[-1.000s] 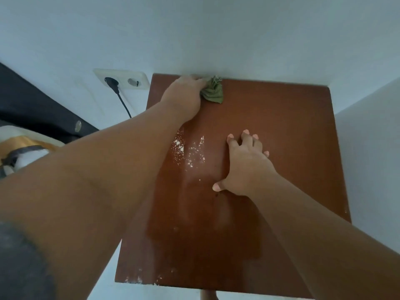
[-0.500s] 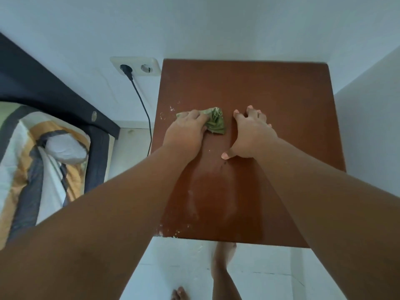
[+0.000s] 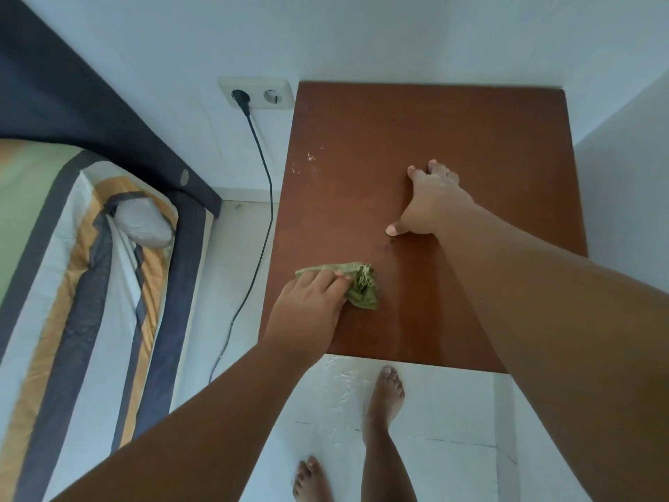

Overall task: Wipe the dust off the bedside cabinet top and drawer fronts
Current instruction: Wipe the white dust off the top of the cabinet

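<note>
Wipes the cabinet top point(image 3: 452, 132) with the left hand point(image 3: 307, 309), low and left of centre in the frame, close to the top's front and left edges. Presses a bunched green cloth point(image 3: 362, 289) onto the wood with fingers laid nearly straight over it; cannot tell whether this grip also pinches the cloth, with the thumb hidden. Braces with the right hand point(image 3: 430, 204) near the middle of the frame, grip released, fingertips and thumb spread on bare wood, holding nothing. Shows no drawer fronts from this angle.

Risks leaving the white specks point(image 3: 307, 161) in the upper left part of the top, well apart from the cloth, by stopping strokes short. Risks sweeping dust over the front edge onto the floor point(image 3: 452, 411) and the bare foot point(image 3: 385, 396) just below. Could snag the black cable point(image 3: 260, 226) hanging just left of the cabinet by overshooting that edge. Covers little wood per pass with a cloth so wadded.
</note>
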